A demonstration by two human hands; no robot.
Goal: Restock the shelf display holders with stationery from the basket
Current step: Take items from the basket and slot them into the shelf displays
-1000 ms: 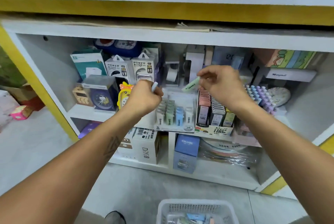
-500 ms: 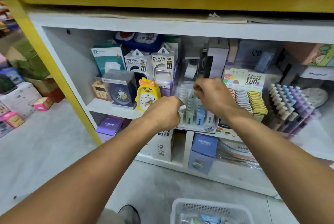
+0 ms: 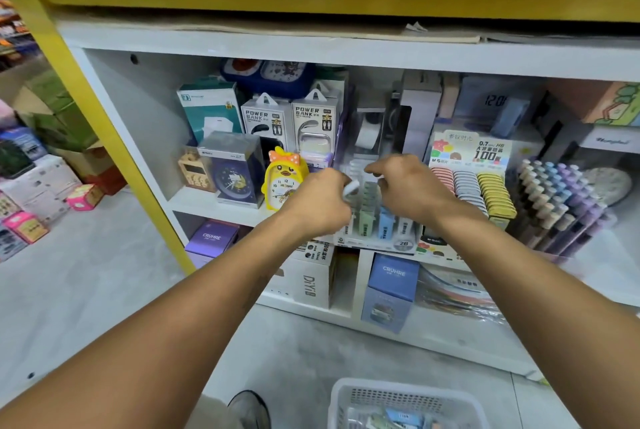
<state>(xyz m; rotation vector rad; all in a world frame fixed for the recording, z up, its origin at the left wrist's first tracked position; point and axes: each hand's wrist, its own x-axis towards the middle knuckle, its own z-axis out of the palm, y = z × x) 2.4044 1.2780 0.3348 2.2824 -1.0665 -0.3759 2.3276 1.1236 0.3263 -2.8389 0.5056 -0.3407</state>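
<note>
Hands meet over the clear display holder (image 3: 375, 220) on the shelf: my left hand (image 3: 317, 205) curls round a small white piece (image 3: 350, 188), and my right hand (image 3: 408, 186) reaches down among the holder's rows, though I cannot tell whether its fingers grip anything. The white basket (image 3: 405, 402) sits on the floor below, some stationery inside.

Perforated white plastic basket (image 3: 401, 394); clear glossy plastic display holder (image 3: 375, 244).
</note>
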